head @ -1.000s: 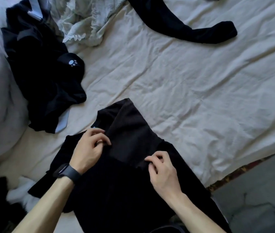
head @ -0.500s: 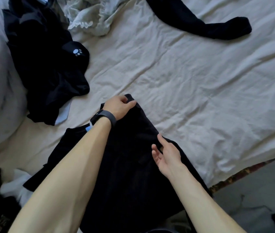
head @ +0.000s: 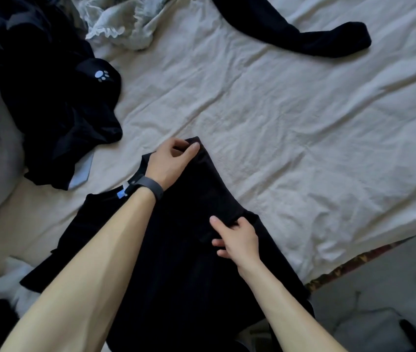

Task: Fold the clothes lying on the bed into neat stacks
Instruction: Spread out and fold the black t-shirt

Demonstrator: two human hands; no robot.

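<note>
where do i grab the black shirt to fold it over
Pinch the far corner from above, as the left hand does: the black shirt lies flat on the sheet and that corner tapers free. The right hand holds the side fold.

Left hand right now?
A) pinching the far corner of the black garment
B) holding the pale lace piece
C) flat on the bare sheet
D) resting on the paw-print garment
A: the left hand has thumb and fingers closed on the far tip of the black garment.
</note>
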